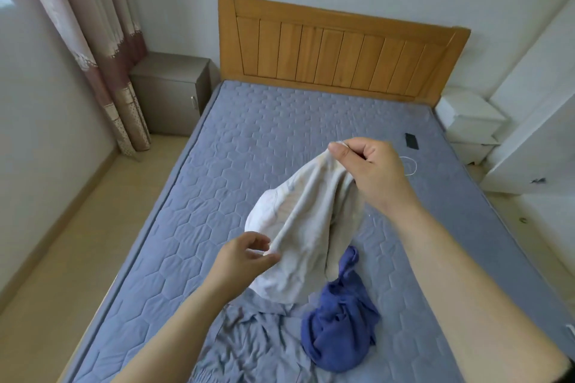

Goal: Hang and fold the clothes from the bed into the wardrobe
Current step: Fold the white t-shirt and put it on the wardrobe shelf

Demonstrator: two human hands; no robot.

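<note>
- White garment (pixel 306 227) hangs above the bed (pixel 249 146), lifted off the mattress.
- Right hand (pixel 370 168) pinches its top edge between thumb and forefinger.
- Left hand (pixel 245 255) pinches a lower fold.
- Blue garment (pixel 339 323) and grey garment (pixel 249 342) lie crumpled beneath.

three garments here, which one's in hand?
The white garment, held up by both the right hand and left hand. The dark blue garment and the grey garment lie crumpled on the mattress.

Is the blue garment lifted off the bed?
No, the blue garment lies crumpled on the mattress; the left hand and right hand hold the white garment.
</note>
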